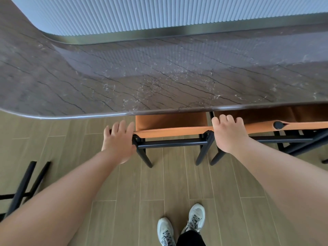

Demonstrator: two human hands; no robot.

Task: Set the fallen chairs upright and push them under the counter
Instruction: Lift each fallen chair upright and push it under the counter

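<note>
An orange chair with black legs stands upright, its seat under the edge of the brown stone counter. My left hand rests with straight fingers against the left end of its backrest. My right hand lies over the right end of the backrest, fingers curled over the top edge. A second orange chair stands upright to the right, also tucked under the counter. Black legs of another chair lie on the floor at the far left; its seat is out of view.
The counter's front edge curves away to the left. A ribbed white wall rises behind it. The floor is light wood planks. My feet in white sneakers stand just behind the chair.
</note>
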